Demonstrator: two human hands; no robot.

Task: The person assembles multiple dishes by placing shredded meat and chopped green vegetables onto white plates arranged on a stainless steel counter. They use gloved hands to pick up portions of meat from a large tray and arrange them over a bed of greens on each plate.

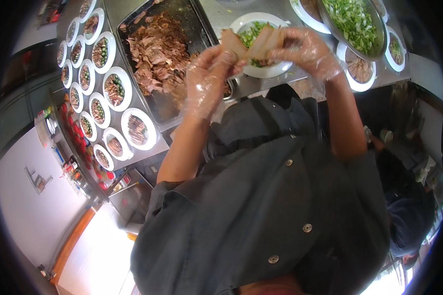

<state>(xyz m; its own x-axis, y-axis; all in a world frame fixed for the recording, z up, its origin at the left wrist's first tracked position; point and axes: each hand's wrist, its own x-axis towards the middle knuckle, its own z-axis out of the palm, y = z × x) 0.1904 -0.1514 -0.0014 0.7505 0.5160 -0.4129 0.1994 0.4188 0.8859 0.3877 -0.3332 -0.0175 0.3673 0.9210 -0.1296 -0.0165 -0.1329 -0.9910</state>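
In clear plastic gloves, both my hands are over a white plate point(269, 72) near the counter's front edge. My left hand point(209, 73) pinches a pale brown meat slice point(233, 42) at the plate's left side. A row of overlapping meat slices point(264, 43) lies between the fingers and thumb of my right hand point(307, 51), tilted above the plate. Chopped greens point(251, 33) show beneath and between the slices. Part of the plate's content is hidden by the meat and my hands.
Left of my hands, a dark tray point(207, 24) holds a heap of sliced cooked meat point(157, 49). Several filled white plates point(151, 135) stand farther left. At right, a metal bowl of chopped greens point(352, 22) overhangs plates of meat point(359, 69). Another person point(411, 216) is at the lower right.
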